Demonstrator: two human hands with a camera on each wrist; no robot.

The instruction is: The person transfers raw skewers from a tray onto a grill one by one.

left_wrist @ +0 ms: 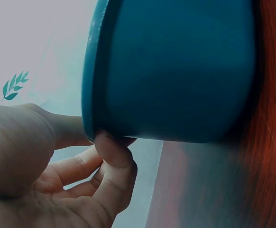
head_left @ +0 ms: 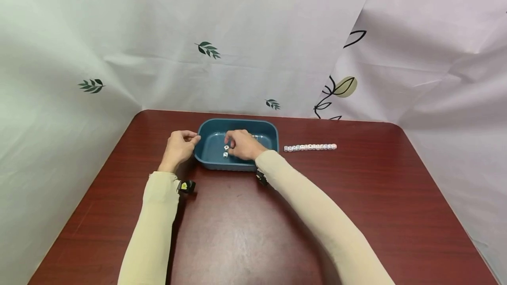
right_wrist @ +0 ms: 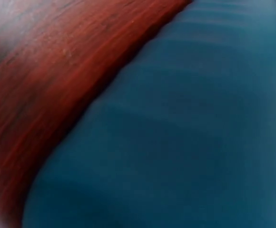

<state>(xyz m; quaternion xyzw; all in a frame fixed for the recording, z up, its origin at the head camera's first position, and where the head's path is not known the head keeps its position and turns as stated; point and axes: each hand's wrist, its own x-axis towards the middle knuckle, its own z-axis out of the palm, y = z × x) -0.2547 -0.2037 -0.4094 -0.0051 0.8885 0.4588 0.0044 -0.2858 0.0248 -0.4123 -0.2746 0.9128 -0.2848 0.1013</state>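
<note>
A blue rectangular basin [head_left: 227, 166] stands on the table. My left hand [head_left: 180, 147] pinches its left rim between thumb and fingers; in the left wrist view the fingertips [left_wrist: 113, 149] lie at the rim of the basin wall [left_wrist: 181, 71]. Reaching over the near side, my right hand [head_left: 243, 145] is inside the basin. Its thumb and index finger pinch a white die [head_left: 226, 147], which is turned cornerwise. Just below it, a second white die [head_left: 225, 155] lies on the basin floor. The right wrist view shows only the basin's outer wall [right_wrist: 166, 133], with the right hand hidden.
To the right of the basin, a straight row of white dice [head_left: 310, 147] lies on the dark red wooden table [head_left: 237, 232]. A pale cloth backdrop [head_left: 245, 21] with leaf prints hangs behind and at both sides. Both forearms come in from the near edge.
</note>
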